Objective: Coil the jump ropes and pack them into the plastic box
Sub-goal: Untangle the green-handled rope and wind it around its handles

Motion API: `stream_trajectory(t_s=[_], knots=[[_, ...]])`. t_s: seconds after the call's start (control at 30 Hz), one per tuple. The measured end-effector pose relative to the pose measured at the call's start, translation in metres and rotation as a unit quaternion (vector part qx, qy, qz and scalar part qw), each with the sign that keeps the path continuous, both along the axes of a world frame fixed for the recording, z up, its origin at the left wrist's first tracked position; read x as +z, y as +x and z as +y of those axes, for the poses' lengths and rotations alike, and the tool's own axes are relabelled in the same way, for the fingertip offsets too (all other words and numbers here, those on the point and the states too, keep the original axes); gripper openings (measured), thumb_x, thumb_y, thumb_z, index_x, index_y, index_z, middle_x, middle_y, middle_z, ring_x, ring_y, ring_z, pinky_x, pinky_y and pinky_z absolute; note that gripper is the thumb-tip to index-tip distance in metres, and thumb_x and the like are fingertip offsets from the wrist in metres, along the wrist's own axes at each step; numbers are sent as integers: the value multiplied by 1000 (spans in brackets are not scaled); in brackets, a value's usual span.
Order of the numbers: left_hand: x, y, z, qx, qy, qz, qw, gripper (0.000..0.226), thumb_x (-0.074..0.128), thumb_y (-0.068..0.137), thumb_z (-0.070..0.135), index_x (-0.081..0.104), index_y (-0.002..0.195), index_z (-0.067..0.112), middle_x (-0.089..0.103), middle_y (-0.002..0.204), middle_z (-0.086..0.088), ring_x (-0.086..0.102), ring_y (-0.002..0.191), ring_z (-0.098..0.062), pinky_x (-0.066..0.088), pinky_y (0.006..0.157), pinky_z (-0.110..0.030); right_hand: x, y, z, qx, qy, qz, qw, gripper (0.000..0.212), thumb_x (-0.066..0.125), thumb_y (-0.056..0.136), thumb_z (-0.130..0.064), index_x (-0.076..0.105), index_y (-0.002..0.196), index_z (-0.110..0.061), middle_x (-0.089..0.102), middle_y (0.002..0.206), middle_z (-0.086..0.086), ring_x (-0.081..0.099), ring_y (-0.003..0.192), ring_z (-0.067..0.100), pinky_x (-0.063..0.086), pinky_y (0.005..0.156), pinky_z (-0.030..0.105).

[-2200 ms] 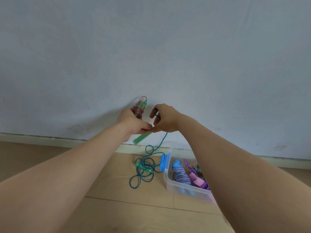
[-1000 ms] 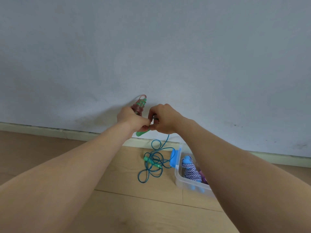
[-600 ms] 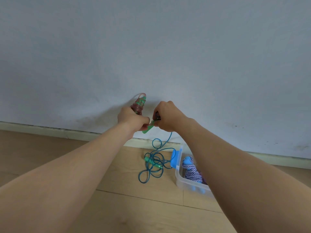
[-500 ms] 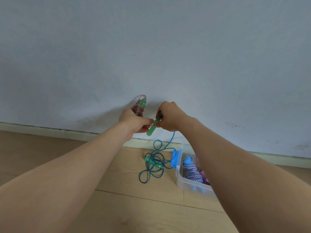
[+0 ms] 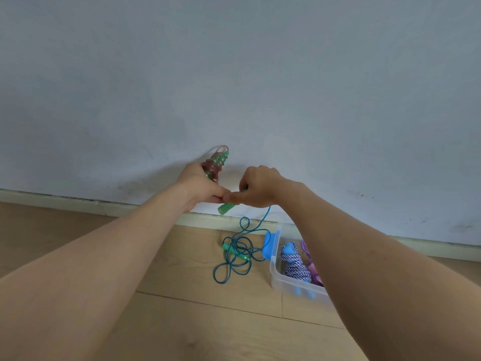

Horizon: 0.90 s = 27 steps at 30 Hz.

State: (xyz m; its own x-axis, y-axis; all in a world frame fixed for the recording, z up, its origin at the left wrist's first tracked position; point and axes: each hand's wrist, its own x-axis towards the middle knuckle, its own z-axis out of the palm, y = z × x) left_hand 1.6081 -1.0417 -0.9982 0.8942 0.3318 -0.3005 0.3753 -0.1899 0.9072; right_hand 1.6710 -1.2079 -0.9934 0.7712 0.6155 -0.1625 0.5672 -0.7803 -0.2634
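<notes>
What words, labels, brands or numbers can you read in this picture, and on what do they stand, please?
None: no text is readable here.
The clear plastic box, its blue clip, the green plastic rope handle, the red-and-green coiled rope bundle and the loose teal cord on the floor show no print.
The grey wall shows only scuff marks.

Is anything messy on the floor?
Yes. The teal jump rope lies in a tangled heap on the floor beside the plastic box, not coiled, one strand rising to the right hand.
</notes>
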Motion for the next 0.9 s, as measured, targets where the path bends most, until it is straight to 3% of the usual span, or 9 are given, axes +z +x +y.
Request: stream_trajectory(t_s=[0.13,0.27,0.37,0.47,0.6,0.73,0.8,0.9], knots=[[-1,-1,3,2,-3,-1,1000,58,93,62,-13,61,108,4,54,91,-12,68,65,-25,66,74,-47,3,0,5,24,11,23,999,52,69,88,-63,77,71,-14,55,55,0,53,62,21,39,57,32],[0,-4,3,-13,-14,12,1000,57,95,63,-10,61,106,6,54,95,-11,72,77,-31,66,78,-45,2,0,4,27,5,47,999,47,73,90,-53,67,59,-19,49,51,-2,48,57,19,40,58,33],[3,-5,2,-21,-15,33,999,65,92,59,-17,60,113,2,54,95,-12,71,73,-31,66,75,-47,2,0,3,40,7,66,997,31,73,91,-53,80,82,-24,62,61,-6,59,68,19,50,65,35],[6,-5,0,-35,19,38,998,63,90,58,-19,62,110,3,56,94,-12,73,73,-30,66,73,-47,2,-2,3,29,7,81,996,34,69,93,-53,81,97,-21,73,78,-3,70,83,21,58,77,37],[11,-5,-6,-82,116,37,989,69,94,54,-13,61,112,5,64,104,-12,75,81,-30,65,63,-39,3,-9,10,26,-40,94,994,41,64,97,-50,70,81,-12,62,74,1,57,75,22,47,69,35],[11,-4,-6,-94,155,48,982,63,92,55,-13,65,109,2,66,101,-14,77,75,-31,66,65,-45,5,-8,12,46,-9,29,998,22,78,81,-49,79,78,-27,69,79,-10,64,85,17,57,78,34],[9,-3,-1,-63,145,55,986,58,93,54,-11,66,104,0,69,97,-15,77,71,-31,66,65,-46,11,-8,10,66,33,0,997,12,83,80,-33,83,91,-30,68,81,-17,62,89,11,56,81,28],[5,-6,14,-25,189,80,978,56,93,52,-1,65,100,0,70,86,-9,76,66,-27,67,67,-45,23,-9,6,63,90,-33,993,18,78,83,-15,84,98,-23,64,81,-16,56,88,9,52,79,26]])
